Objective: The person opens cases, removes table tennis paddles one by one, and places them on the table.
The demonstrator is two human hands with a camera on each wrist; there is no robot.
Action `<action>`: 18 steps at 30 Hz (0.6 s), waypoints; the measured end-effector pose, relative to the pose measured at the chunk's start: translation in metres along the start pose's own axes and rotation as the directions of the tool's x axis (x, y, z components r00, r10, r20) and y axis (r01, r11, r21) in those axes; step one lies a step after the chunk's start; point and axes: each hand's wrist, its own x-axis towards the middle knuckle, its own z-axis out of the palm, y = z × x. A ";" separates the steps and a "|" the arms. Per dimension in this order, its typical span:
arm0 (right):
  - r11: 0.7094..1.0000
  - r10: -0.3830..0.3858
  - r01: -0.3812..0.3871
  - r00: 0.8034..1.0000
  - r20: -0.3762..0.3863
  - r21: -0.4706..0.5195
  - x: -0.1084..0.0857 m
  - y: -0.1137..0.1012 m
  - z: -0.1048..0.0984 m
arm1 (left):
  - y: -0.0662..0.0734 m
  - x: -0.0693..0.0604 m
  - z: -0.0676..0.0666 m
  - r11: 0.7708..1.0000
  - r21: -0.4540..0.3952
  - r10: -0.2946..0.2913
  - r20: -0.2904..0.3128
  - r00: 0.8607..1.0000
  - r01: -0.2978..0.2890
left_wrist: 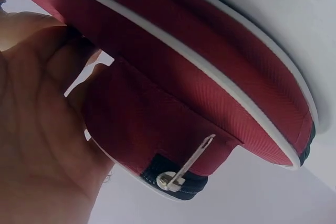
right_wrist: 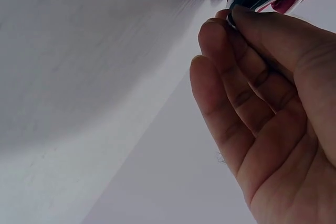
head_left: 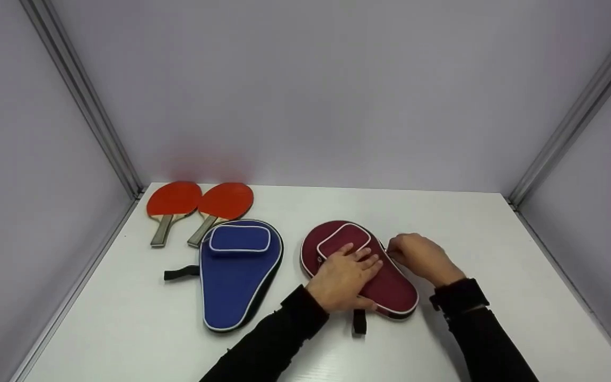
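Note:
A dark red paddle case (head_left: 390, 286) with white piping lies right of the table's middle, its rounded end toward the back left. The left hand (head_left: 345, 278) rests on it with spread fingers, beside the small front pocket. In the left wrist view, that pocket (left_wrist: 142, 108) has a metal zipper pull (left_wrist: 190, 163). At the case's right edge the right hand (head_left: 425, 257) pinches a small piece between thumb and fingertips; in the right wrist view the right hand (right_wrist: 262, 93) mostly hides this piece at the dark edge band. A black strap (head_left: 359, 321) sticks out toward the front.
A blue paddle case (head_left: 236, 281) lies left of the red one, its black strap (head_left: 181, 273) pointing left. Behind it, two paddles with orange-red faces (head_left: 174, 199) (head_left: 228, 200) lie side by side near the back left edge. Pale walls (head_left: 305, 106) stand around the white table (head_left: 125, 318).

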 end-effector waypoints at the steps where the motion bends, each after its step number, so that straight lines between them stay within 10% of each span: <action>1: 1.000 -0.001 0.001 1.000 0.004 -0.002 0.000 0.000 0.000 | 0.000 0.001 0.000 1.000 0.002 -0.004 0.001 1.000 0.004; 18: 1.000 -0.009 0.009 1.000 0.021 -0.003 -0.002 -0.003 -0.003 | -0.020 0.003 0.012 0.995 -0.046 -0.085 0.004 0.996 0.086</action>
